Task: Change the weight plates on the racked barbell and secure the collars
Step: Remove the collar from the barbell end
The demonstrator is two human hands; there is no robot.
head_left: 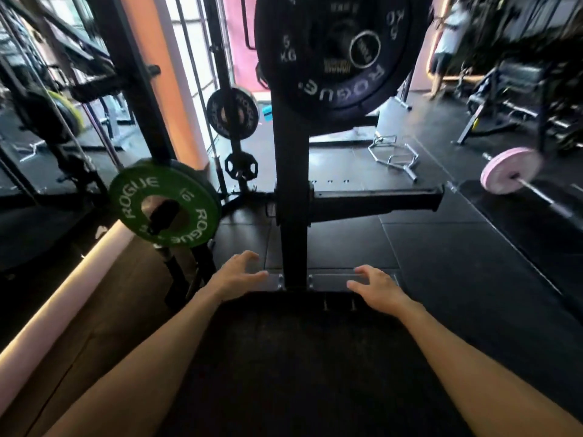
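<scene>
A tall black steel rack upright [291,197] is seen rising directly ahead of both hands, its foot planted between them. High above the hands, a large black round weight plate [337,55] with white ROGUE lettering is carried on the racked barbell, whose silver sleeve end [365,49] is shown at the plate's centre; a smaller black plate marked 5 KG is stacked in front of it. No detail of any collar can be made out in the blur. A black horizontal arm [375,201] is seen jutting from the upright, above and ahead of the right hand. Up and to the left of the left hand, a green round plate [164,205] lettered ROGUE and 10 is stored on a black peg. Far off to the upper right of the right hand, a pale pink plate [509,170] is loaded on a barbell lying on the black rubber floor. The left hand [236,275] is held out with fingers spread and loosely curved, nothing grasped. The right hand [375,287] is likewise held relaxed and empty, palm down.
</scene>
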